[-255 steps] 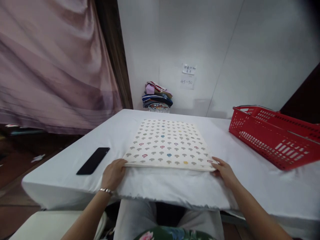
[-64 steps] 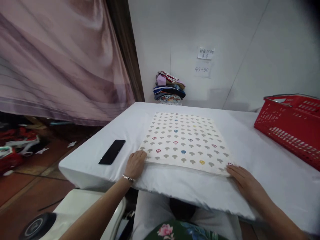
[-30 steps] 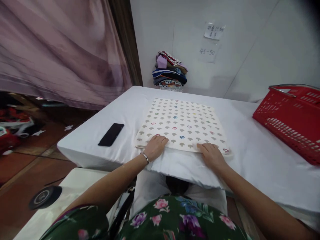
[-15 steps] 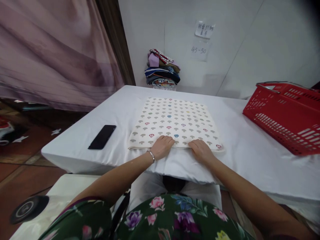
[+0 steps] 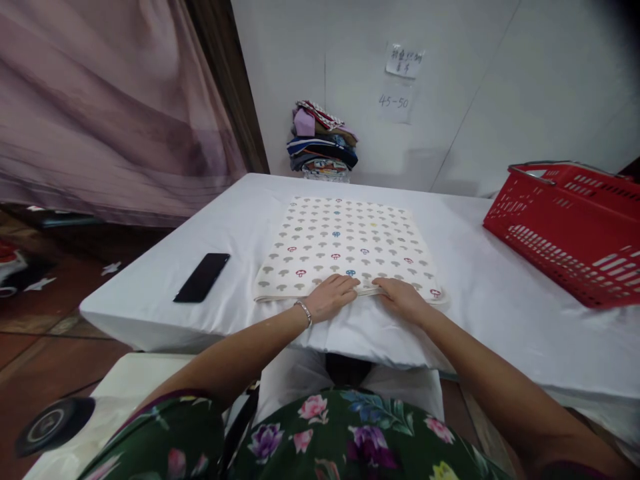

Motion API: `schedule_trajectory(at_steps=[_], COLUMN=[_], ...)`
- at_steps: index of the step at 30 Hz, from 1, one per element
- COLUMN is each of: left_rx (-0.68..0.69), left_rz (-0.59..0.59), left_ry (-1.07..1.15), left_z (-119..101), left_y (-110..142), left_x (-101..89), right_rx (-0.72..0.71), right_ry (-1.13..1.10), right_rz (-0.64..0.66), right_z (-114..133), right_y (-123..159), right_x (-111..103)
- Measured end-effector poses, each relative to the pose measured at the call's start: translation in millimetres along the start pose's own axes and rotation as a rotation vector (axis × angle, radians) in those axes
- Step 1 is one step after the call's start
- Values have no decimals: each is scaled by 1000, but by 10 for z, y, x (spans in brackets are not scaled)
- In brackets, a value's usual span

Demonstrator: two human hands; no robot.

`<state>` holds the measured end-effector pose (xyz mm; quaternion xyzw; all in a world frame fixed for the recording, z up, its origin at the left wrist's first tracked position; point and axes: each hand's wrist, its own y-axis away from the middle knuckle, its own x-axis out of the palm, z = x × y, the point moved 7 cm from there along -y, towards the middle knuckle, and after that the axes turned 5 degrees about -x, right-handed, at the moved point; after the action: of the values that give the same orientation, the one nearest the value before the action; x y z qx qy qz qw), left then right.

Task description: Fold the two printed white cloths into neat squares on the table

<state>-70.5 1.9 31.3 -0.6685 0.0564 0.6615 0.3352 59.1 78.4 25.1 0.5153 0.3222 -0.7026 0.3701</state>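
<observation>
On the table lies a folded cream cloth printed with small grey mushrooms and a few red, blue and yellow ones. Its layered near edge faces me. My left hand, with a bracelet at the wrist, is closed on the middle of that edge, fingers on top and pointing right. Just to its right, my right hand pinches the same edge, its fingertips over the fabric. A narrow gap separates the two hands, and the edge between them looks slightly lifted. The undersides of both hands are hidden.
A black phone lies on the white-covered table, left of the cloth. At the right stands a red plastic basket. Behind the table's far edge is a stack of folded clothes against the wall; a pink curtain hangs at left.
My left hand has slid slightly right along the near edge. The fingers of my right hand have curled in more over the fabric, and the gap between the hands has narrowed.
</observation>
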Motion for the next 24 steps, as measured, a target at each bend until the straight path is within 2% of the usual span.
schedule_trajectory(at_steps=[3, 8, 18, 24], left_rx=[4, -81, -130, -145], left_rz=[4, -8, 32, 17], left_ry=[16, -2, -33, 21], left_z=[-3, 49, 73, 37], left_y=[1, -9, -46, -39], left_x=[23, 48, 55, 11], right_rx=[18, 13, -12, -130], right_ry=[-7, -1, 80, 191], right_rz=[2, -10, -32, -88], right_z=[9, 26, 35, 201], right_y=[-1, -5, 33, 47], right_x=[-15, -25, 76, 90])
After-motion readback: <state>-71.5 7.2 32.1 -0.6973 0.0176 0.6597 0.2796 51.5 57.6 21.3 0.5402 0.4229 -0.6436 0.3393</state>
